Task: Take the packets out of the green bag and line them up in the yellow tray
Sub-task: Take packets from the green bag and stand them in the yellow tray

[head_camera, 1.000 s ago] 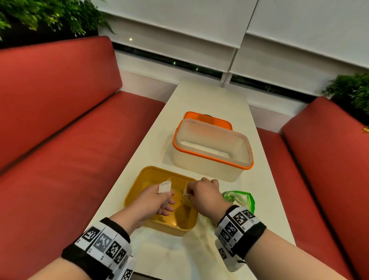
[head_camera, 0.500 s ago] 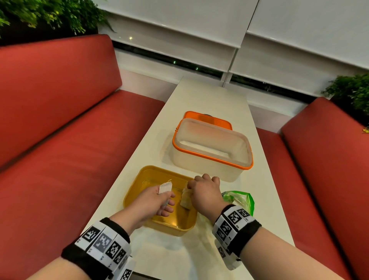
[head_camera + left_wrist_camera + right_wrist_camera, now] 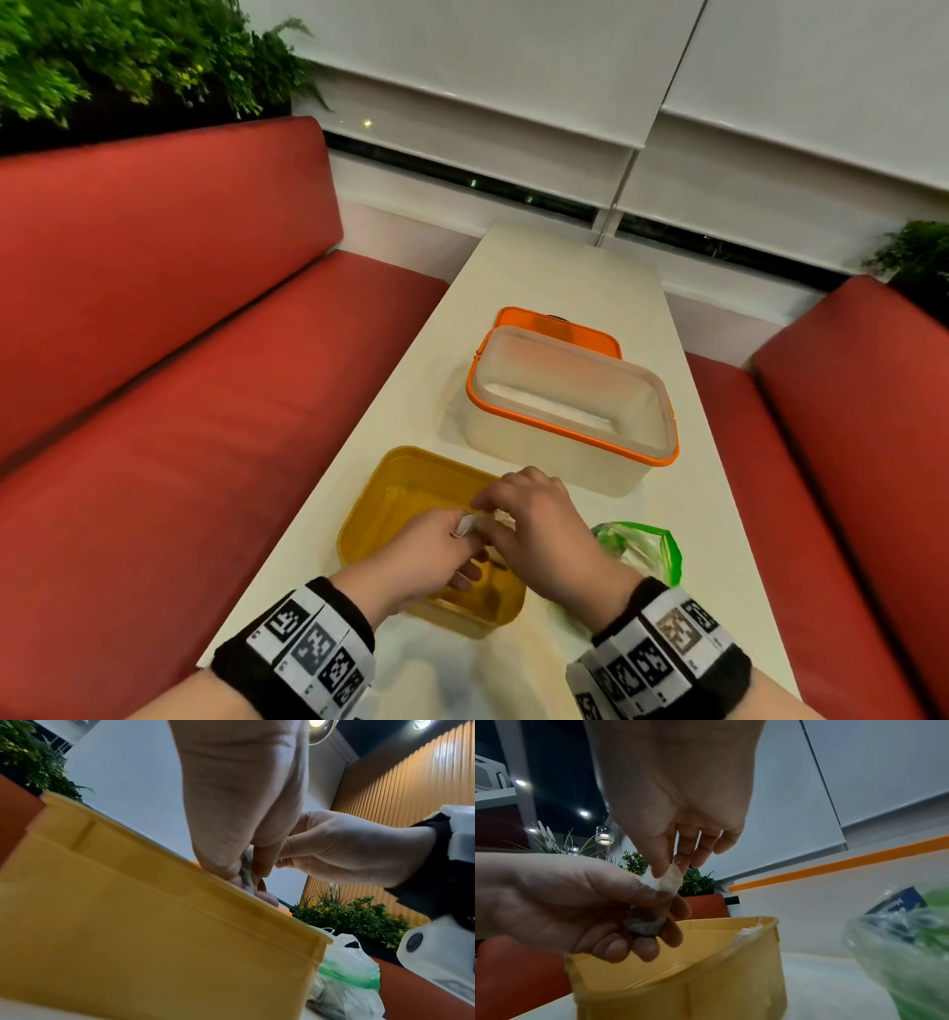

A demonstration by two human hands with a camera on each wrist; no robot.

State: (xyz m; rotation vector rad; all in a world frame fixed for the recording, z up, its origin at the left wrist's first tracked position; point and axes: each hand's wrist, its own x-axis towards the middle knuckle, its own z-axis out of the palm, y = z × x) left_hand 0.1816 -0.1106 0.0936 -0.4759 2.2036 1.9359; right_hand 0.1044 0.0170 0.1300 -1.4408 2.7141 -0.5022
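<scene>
Both of your hands meet over the yellow tray [image 3: 377,491], which sits on the white table [image 3: 554,272] near you. Your left hand [image 3: 426,552] curls its fingers around a small pale packet [image 3: 654,902], thumb pressed on its side, holding it just above the tray's inside. Your right hand [image 3: 539,529] pinches the top corner of that same packet between thumb and forefinger, with the other fingers loosely spread. From the head view only a white sliver of the packet shows between the two hands. At your right, just beside the tray, the green bag [image 3: 647,552] lies on the table, crumpled, with more packets dimly visible through the plastic. Beyond the tray stands a clear tub with an orange rim [image 3: 570,411], its orange lid [image 3: 554,326] lying behind it.
</scene>
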